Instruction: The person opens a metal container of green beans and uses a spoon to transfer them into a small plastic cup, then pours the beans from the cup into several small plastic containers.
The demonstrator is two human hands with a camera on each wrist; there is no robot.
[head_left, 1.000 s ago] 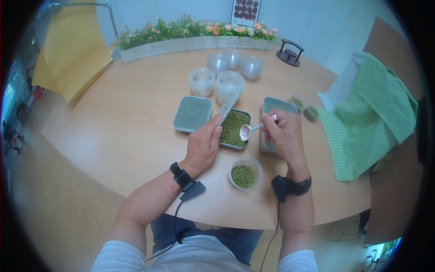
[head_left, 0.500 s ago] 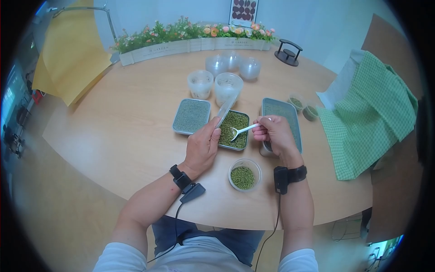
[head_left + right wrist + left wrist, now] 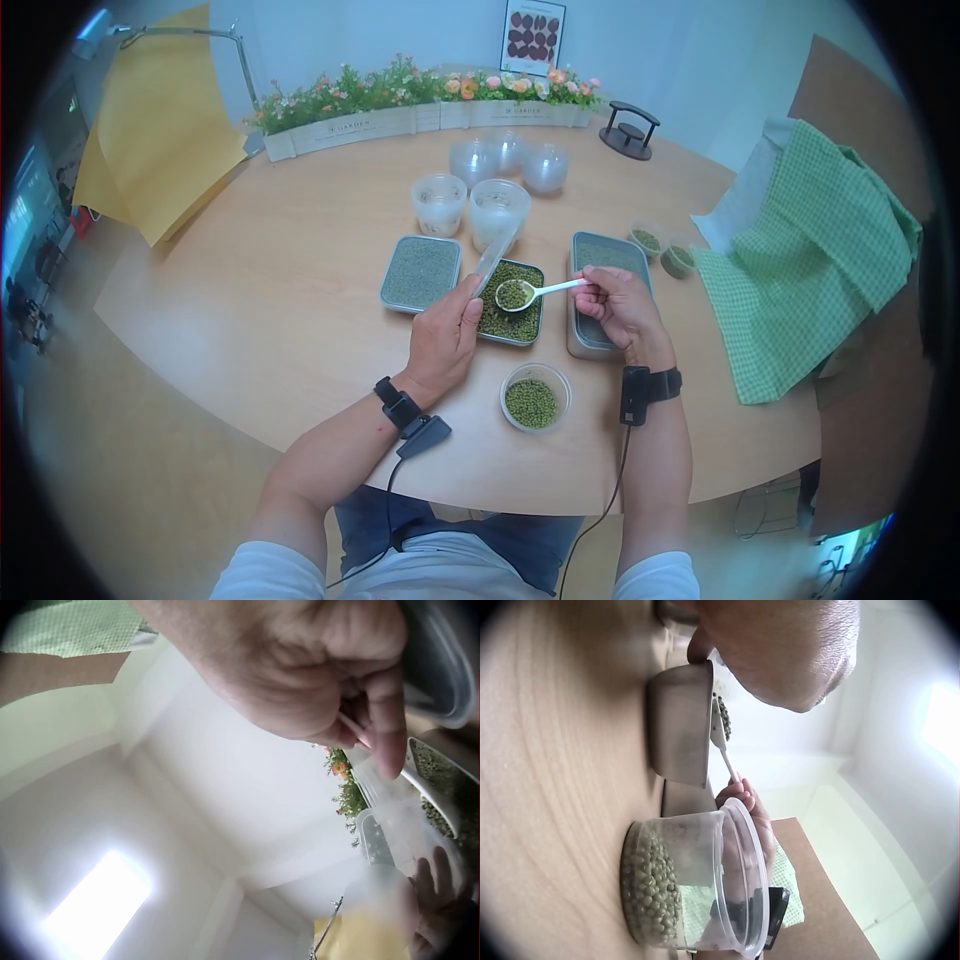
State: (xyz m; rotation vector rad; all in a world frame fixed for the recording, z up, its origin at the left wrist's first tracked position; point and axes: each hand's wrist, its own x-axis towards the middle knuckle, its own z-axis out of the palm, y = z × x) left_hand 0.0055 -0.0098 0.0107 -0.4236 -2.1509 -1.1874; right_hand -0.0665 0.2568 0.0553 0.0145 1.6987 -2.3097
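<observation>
My left hand (image 3: 443,338) holds a clear plastic lid (image 3: 497,258) on edge at the left side of an open metal tin (image 3: 543,318) of green mung beans. Between finger and thumb, my right hand (image 3: 625,312) grips the handle of a white spoon (image 3: 556,288). The spoon's bowl is heaped with mung beans and sits over the tin; in the left wrist view the heaped spoon (image 3: 718,727) shows just above the tin's rim. Nearer my body stands a clear plastic cup (image 3: 697,862) partly filled with mung beans.
A tin with a greyish lid (image 3: 422,270) stands left of the bean tin, and a taller lidded container (image 3: 610,252) to the right. Clear tubs (image 3: 439,203) are behind. Small bowls (image 3: 678,262) of green contents and a green checked cloth (image 3: 800,290) lie right; flower planters (image 3: 350,125) line the back.
The right hand dipped the spoon into the tin, then turned it upright and raised it, now full of mung beans. The left hand keeps its hold on the lid.
</observation>
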